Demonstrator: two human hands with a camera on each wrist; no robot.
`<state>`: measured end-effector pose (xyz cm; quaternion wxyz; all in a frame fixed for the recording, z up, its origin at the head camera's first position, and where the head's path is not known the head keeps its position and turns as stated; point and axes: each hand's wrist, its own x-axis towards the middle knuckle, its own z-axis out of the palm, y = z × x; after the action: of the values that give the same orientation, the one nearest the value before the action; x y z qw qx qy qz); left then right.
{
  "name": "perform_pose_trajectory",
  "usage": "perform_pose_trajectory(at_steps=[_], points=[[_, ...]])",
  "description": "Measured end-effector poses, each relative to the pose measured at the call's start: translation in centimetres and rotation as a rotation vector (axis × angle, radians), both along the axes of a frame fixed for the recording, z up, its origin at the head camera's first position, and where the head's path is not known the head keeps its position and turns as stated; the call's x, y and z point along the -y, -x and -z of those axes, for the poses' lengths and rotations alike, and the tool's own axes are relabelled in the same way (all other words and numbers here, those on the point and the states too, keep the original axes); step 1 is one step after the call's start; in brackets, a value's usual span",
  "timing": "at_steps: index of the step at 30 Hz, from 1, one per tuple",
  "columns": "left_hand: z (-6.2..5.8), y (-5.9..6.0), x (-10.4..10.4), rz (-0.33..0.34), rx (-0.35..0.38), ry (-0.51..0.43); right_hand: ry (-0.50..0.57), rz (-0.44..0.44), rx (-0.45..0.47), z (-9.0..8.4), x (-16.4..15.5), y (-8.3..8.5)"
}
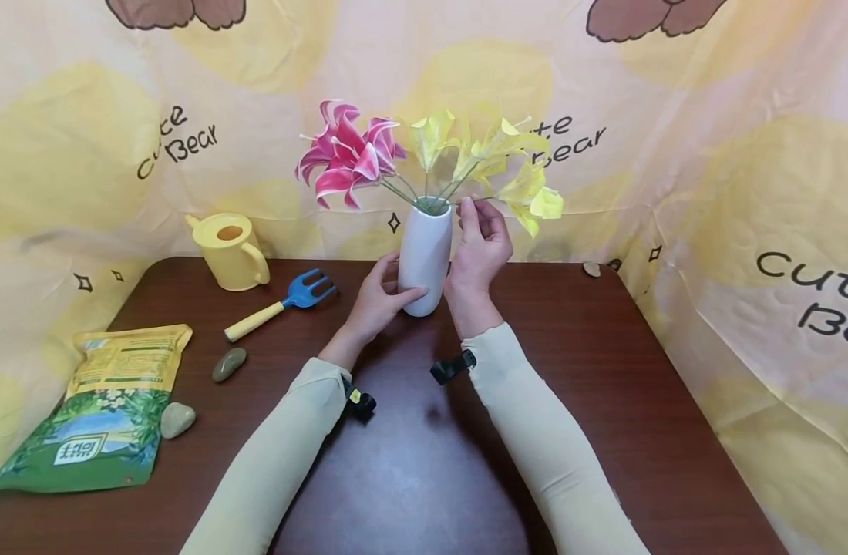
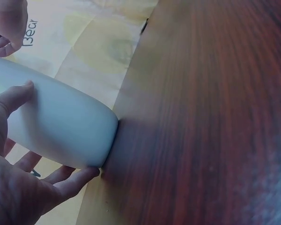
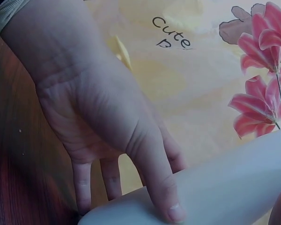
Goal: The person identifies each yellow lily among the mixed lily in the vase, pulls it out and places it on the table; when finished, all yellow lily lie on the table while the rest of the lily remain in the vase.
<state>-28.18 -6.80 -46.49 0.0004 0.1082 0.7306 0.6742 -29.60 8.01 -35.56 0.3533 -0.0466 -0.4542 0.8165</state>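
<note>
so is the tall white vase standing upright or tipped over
Upright: the tall white vase has its base on the dark brown wood-grain table and its mouth facing up, while the left hand holds its side.

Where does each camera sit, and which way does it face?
Head: on the head, facing forward and down at table and white vase; left hand, right hand and sleeves show.
Left wrist: worn there, facing the vase's lower part, tipped sideways; left hand and some of right hand show.
Right wrist: worn there, facing the vase and pink flowers; mostly left hand shows, right hand only at lower right.
Both wrist views share vase, left hand and backdrop.
</note>
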Motion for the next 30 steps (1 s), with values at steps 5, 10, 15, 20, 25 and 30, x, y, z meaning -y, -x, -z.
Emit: perform_pose_trajectory(at_steps=[5,10,15,20,25,30], points=[[0.0,0.0,0.0,0.006,0.001,0.004,-0.023,0.012,-0.006,-0.2,-0.3,-0.1],[0.0,0.0,0.0,0.006,-0.001,0.012,-0.021,0.033,-0.007,-0.6,-0.5,-0.1],[-0.1,-0.1,0.1,-0.001,0.003,0.019,0.003,0.036,-0.014,-1.0,-0.8,0.0],[-0.1,-0.1,0.1,-0.002,0.005,0.020,-0.004,0.030,-0.006,-1.2,-1.0,0.0],[-0.1,0.0,0.2,-0.002,0.002,0.019,-0.039,-0.010,0.017,-1.0,-1.0,0.1],[0.0,-0.1,0.1,0.001,0.004,0.017,-0.057,-0.042,0.022,-0.8,-0.9,0.0]])
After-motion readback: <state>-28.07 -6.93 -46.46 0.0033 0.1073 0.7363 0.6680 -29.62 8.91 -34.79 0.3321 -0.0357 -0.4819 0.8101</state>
